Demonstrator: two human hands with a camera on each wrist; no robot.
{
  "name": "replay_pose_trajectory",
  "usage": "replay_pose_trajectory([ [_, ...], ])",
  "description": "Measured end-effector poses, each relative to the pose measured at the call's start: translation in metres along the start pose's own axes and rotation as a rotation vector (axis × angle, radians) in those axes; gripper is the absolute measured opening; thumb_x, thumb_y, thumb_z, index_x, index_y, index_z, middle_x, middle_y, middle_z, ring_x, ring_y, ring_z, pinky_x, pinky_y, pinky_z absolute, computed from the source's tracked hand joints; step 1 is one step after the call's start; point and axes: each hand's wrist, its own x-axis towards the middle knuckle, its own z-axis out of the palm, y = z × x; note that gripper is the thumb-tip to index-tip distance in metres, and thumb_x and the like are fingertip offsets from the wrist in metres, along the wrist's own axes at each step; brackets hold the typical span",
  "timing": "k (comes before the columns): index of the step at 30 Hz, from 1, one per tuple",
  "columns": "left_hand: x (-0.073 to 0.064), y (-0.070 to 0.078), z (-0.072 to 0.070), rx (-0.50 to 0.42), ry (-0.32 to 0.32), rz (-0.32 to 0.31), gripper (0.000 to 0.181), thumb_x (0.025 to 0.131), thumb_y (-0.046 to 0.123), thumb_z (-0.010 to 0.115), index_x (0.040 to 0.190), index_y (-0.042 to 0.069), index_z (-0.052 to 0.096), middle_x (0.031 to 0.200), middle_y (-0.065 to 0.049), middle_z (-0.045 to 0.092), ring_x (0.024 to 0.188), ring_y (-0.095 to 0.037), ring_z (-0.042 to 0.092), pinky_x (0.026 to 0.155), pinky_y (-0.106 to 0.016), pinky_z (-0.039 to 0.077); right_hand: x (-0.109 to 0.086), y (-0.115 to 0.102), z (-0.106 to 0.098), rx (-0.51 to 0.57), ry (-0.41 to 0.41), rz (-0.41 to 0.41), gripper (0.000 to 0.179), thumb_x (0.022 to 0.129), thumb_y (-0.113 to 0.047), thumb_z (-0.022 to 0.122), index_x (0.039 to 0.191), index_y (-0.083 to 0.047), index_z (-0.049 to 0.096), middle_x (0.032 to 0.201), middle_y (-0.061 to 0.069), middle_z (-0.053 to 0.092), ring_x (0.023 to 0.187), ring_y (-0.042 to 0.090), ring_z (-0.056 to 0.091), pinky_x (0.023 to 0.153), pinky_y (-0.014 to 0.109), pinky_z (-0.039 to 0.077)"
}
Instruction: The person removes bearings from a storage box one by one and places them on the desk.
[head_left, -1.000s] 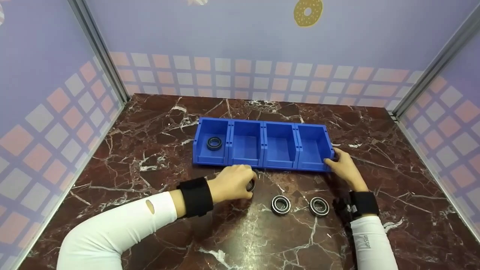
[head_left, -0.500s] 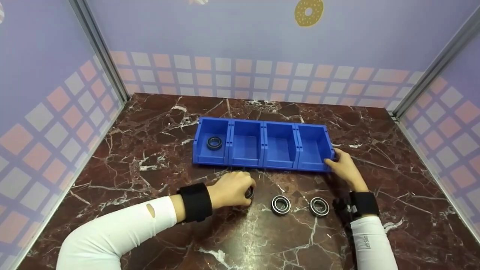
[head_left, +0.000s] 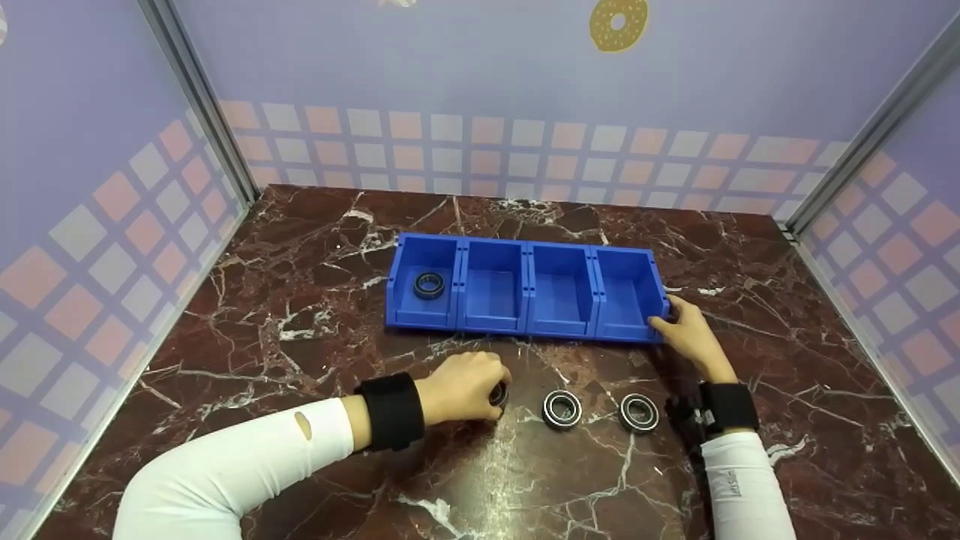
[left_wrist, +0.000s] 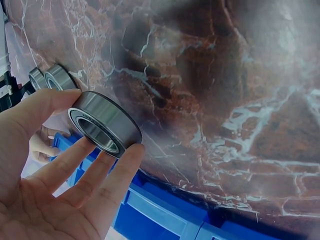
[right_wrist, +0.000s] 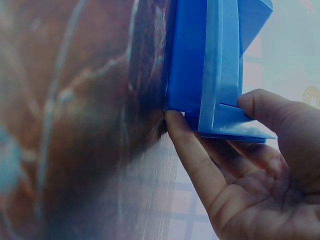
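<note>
Between thumb and fingers my left hand (head_left: pixel 466 386) pinches a ball bearing (left_wrist: pixel 106 122), a steel ring with a dark edge, in front of the blue bin row. Past its outer rim, in the left wrist view, lie two more bearings. The head view has them on the table to the right of that hand: one bearing (head_left: pixel 562 409) and another bearing (head_left: pixel 639 414). A further bearing (head_left: pixel 429 286) lies in the leftmost compartment of the blue bin row (head_left: pixel 491 324). My right hand (head_left: pixel 688 335) grips the right end wall of the row, thumb over the rim (right_wrist: pixel 245 107).
Everything stands on a dark red marbled table (head_left: pixel 330 262). Lilac panels with pink and white squares, such as the back wall (head_left: pixel 525 75), enclose it on the left, back and right. Metal posts (head_left: pixel 202 105) mark the corners.
My left hand has drawn back toward me from the bin row's front edge, carrying the bearing. The right hand, the bins and the other bearings have stayed put.
</note>
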Motion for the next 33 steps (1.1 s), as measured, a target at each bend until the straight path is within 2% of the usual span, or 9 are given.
replay_pose_trajectory([
  [6,-0.002,0.001,0.005,0.007,-0.008,0.009,0.023,0.075,0.017,0.086,0.094,0.007,0.077,0.086,-0.005,0.067,0.083,-0.024,0.066,0.070,-0.040,0.059,0.000,-0.001,0.001,-0.007,-0.003,0.009,0.049,0.098,0.003,0.057,0.141,0.022,0.044,0.127,0.037,0.060,0.086,0.006,0.058,0.070,0.016,0.048],
  [13,-0.003,0.001,0.008,0.010,-0.002,0.018,0.023,0.074,0.016,0.087,0.093,0.008,0.078,0.086,-0.005,0.068,0.082,-0.024,0.068,0.068,-0.039,0.059,0.001,-0.001,0.001,-0.016,0.005,0.016,0.049,0.098,0.003,0.057,0.141,0.022,0.043,0.129,0.037,0.059,0.093,0.011,0.058,0.074,0.014,0.047],
  [19,-0.002,0.000,0.011,-0.001,-0.013,0.024,0.025,0.073,0.015,0.087,0.095,0.006,0.078,0.088,-0.007,0.068,0.084,-0.025,0.068,0.072,-0.041,0.059,0.001,-0.001,0.001,-0.019,0.015,0.021,0.047,0.097,0.003,0.058,0.140,0.021,0.046,0.124,0.034,0.061,0.086,0.009,0.057,0.070,0.016,0.047],
  [25,-0.003,0.000,0.013,0.015,-0.006,0.031,0.027,0.074,0.016,0.088,0.097,0.006,0.078,0.088,-0.006,0.067,0.084,-0.025,0.068,0.072,-0.041,0.059,0.001,0.000,0.001,-0.025,0.013,0.015,0.047,0.098,0.003,0.058,0.140,0.021,0.046,0.126,0.035,0.061,0.092,0.009,0.058,0.075,0.014,0.047],
  [33,-0.004,0.000,0.016,0.027,0.015,0.034,0.024,0.073,0.016,0.087,0.095,0.008,0.078,0.086,-0.005,0.066,0.081,-0.025,0.068,0.068,-0.040,0.059,0.000,0.001,0.001,-0.002,0.006,0.019,0.047,0.098,0.002,0.057,0.140,0.021,0.045,0.121,0.033,0.062,0.080,0.004,0.057,0.067,0.016,0.048],
])
